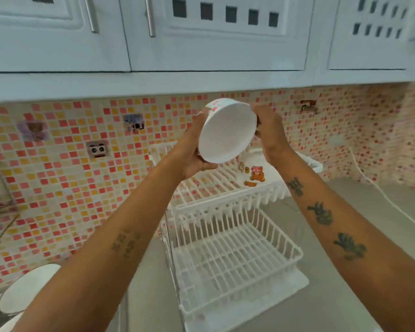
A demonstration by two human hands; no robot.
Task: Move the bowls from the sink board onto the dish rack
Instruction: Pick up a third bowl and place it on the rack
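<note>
A white bowl (224,133) with small red marks on its outer wall is held up in the air, tipped so its inside faces me. My left hand (193,152) grips its left and lower rim, and my right hand (270,134) holds its right side. The bowl hangs above the upper tier of a white two-tier dish rack (225,250), which carries bear stickers. Two more white bowls (27,288) sit at the lower left edge, partly hidden by my left forearm.
White wall cabinets (213,34) hang close above the bowl. A pink and orange mosaic backsplash (70,176) runs behind the rack. The grey counter (345,283) extends to the right, crossed by a white cable (381,195). A white mat lies under the rack.
</note>
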